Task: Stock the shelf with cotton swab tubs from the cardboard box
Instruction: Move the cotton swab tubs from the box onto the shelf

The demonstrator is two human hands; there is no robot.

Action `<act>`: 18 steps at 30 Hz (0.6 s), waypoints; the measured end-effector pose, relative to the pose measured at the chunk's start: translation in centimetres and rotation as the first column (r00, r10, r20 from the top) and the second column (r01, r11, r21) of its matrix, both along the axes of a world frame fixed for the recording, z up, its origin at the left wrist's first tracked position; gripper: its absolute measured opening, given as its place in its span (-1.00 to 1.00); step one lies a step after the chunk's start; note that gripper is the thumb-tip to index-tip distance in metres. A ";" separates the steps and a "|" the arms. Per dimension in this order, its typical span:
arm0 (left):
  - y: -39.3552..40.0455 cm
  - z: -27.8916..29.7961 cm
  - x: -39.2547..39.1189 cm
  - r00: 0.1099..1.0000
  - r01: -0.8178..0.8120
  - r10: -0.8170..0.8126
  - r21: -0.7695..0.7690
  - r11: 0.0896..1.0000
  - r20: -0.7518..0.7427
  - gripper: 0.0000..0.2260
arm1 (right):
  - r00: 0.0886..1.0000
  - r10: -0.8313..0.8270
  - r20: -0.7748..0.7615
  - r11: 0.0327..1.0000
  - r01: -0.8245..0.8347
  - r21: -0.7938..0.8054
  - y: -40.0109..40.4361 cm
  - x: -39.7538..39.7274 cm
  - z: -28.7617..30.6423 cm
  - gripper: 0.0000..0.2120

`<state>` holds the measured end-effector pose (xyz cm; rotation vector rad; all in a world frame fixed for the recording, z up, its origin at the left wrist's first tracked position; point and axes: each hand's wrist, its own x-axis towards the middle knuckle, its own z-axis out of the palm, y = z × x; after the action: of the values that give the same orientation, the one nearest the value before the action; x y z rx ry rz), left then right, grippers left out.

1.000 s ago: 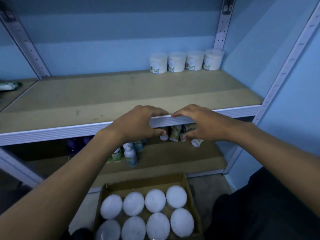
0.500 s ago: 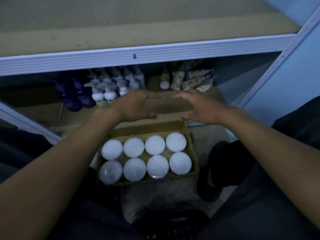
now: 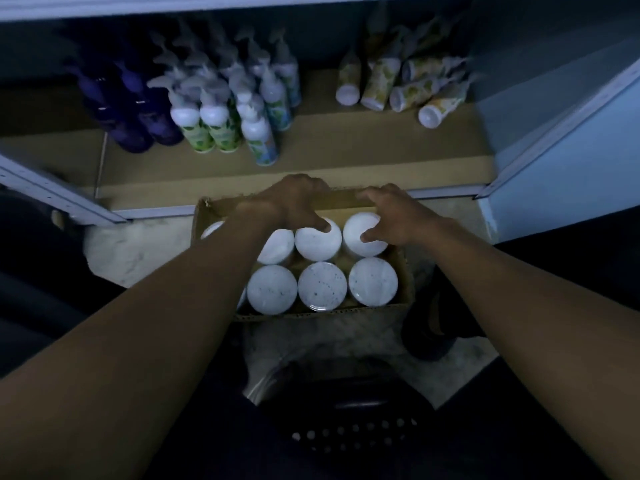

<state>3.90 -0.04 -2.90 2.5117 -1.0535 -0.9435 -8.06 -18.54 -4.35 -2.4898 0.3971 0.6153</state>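
A cardboard box (image 3: 404,271) sits on the floor in front of the lower shelf. Several white-lidded cotton swab tubs stand in it in two rows, the front row in full view (image 3: 322,286). My left hand (image 3: 294,202) reaches over the back row, fingers curled down the far side and thumb on the lid of one tub (image 3: 317,244). My right hand (image 3: 394,216) spans the far-right back tub (image 3: 355,230), thumb on its lid. Both tubs still sit in the box. My left forearm hides part of the left tubs.
The lower shelf (image 3: 346,161) holds purple bottles (image 3: 138,119), white pump bottles (image 3: 221,116) and toppled yellow-patterned tubes (image 3: 408,91). Metal uprights (image 3: 52,192) flank the bay. A dark perforated object (image 3: 346,434) lies close below me, and a dark shoe (image 3: 429,327) is right of the box.
My view tipped down from the upper shelf to the box. Both hands left the shelf edge, dropped, and now rest on the back-row tubs.
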 end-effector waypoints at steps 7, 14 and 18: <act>0.1 -5.0 -1.9 0.999 -0.041 0.041 0.026 0.999 -0.023 -0.22 | 0.998 -0.019 -0.067 1.000 0.018 -0.014 1.2 -0.2 -3.0 -0.15; -0.6 -7.5 -3.2 1.000 0.005 -0.007 0.100 0.995 0.018 -0.14 | 0.993 0.000 -0.120 0.997 -0.010 -0.081 2.1 -0.3 -4.4 -0.16; -0.8 -8.3 -3.7 0.999 0.016 -0.021 0.109 0.994 0.042 -0.09 | 0.991 0.023 -0.134 0.989 -0.043 -0.145 2.3 -0.2 -4.4 -0.18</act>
<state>0.20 -0.86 -11.19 2.6255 -1.0669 -0.9815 -8.29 -16.23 -8.75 -2.6081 0.4671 0.7935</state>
